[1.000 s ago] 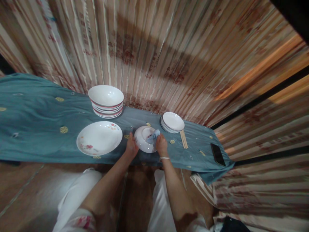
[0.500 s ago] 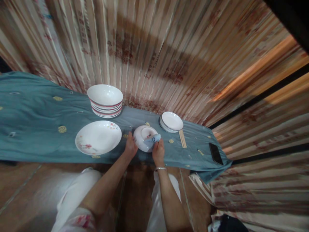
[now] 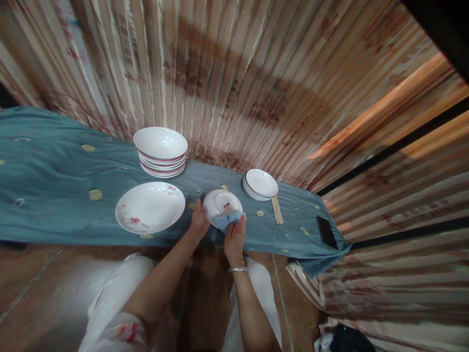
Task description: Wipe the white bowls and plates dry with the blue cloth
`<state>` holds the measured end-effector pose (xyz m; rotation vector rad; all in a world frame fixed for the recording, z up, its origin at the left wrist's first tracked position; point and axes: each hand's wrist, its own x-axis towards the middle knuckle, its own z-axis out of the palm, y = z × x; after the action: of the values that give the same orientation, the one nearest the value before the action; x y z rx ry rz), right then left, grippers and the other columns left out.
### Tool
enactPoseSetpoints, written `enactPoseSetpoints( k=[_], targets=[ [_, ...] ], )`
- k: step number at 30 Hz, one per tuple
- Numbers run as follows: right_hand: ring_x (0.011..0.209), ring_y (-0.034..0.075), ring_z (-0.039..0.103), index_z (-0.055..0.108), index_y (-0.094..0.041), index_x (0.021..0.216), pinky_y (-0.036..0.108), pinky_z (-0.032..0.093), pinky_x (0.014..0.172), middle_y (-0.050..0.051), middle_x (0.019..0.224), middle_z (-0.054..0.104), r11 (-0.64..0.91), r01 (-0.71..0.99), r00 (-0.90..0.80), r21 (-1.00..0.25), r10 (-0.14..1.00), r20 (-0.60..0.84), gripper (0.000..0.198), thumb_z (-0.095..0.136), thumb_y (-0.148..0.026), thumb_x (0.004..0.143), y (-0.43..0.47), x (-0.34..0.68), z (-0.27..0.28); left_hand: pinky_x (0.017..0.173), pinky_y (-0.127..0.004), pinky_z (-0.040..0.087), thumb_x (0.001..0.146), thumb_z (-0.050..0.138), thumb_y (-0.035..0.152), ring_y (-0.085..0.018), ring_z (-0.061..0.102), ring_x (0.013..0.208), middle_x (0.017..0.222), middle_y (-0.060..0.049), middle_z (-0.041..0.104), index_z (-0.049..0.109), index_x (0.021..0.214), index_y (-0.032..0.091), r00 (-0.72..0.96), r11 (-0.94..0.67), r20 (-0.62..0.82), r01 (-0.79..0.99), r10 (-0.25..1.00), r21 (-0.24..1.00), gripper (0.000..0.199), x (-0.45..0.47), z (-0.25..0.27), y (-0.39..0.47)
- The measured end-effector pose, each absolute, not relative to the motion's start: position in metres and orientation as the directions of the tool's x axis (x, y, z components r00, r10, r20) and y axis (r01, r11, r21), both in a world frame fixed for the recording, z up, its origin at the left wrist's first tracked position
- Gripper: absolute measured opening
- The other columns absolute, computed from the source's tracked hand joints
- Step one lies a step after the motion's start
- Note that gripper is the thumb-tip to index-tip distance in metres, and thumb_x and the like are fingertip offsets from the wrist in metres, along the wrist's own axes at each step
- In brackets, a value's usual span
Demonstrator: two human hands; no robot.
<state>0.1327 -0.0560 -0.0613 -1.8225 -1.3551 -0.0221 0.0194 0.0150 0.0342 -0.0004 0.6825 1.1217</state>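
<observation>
A small white bowl [image 3: 214,200] is tipped with its underside and foot ring facing me. My left hand [image 3: 200,221] is closed on the bowl's left edge. In my right hand [image 3: 235,238] is a light blue cloth [image 3: 227,220], pressed against the lower right part of the bowl's underside. To the left lies a large oval white plate [image 3: 150,208] with red flowers near its rim. Behind the right hand stands a stack of small white dishes [image 3: 261,183], with wooden chopsticks [image 3: 277,210] beside it.
A stack of large white bowls [image 3: 161,144] with red bands stands at the back left. A black phone [image 3: 327,232] lies near the right end of the table's green cloth [image 3: 58,195]. A patterned curtain [image 3: 220,78] hangs right behind the table.
My right hand has moved the cloth down and slightly left over the bowl's underside, and the cloth is spread wider. The left hand keeps its hold on the bowl.
</observation>
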Motion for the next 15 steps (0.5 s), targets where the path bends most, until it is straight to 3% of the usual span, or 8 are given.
enactPoseSetpoints(
  k=[6, 15],
  targets=[
    [0.150, 0.034, 0.024, 0.029, 0.002, 0.151, 0.063, 0.033, 0.115, 0.031, 0.156, 0.030, -0.007, 0.804, 0.359, -0.595, 0.803, 0.476, 0.057, 0.027, -0.024, 0.101, -0.070, 0.123, -0.061, 0.094, -0.035, 0.056, 0.103, 0.026, 0.044, -0.026, 0.073, 0.100, 0.094, -0.013, 0.078, 0.057, 0.133, 0.006, 0.224, 0.448, -0.531, -0.826, 0.817, 0.342, 0.057, 0.020, 0.029, 0.016],
    [0.153, 0.027, 0.021, 0.027, -0.003, 0.155, 0.053, 0.033, 0.120, 0.024, 0.162, 0.026, 0.008, 0.817, 0.287, -0.576, 0.861, 0.420, 0.061, 0.030, -0.009, 0.094, -0.082, 0.117, -0.055, 0.093, -0.032, 0.056, 0.104, 0.026, 0.042, -0.024, 0.073, 0.100, 0.098, -0.014, 0.078, 0.056, 0.135, 0.005, 0.221, 0.418, -0.499, -0.848, 0.838, 0.327, 0.057, 0.021, 0.028, 0.018]
  ],
)
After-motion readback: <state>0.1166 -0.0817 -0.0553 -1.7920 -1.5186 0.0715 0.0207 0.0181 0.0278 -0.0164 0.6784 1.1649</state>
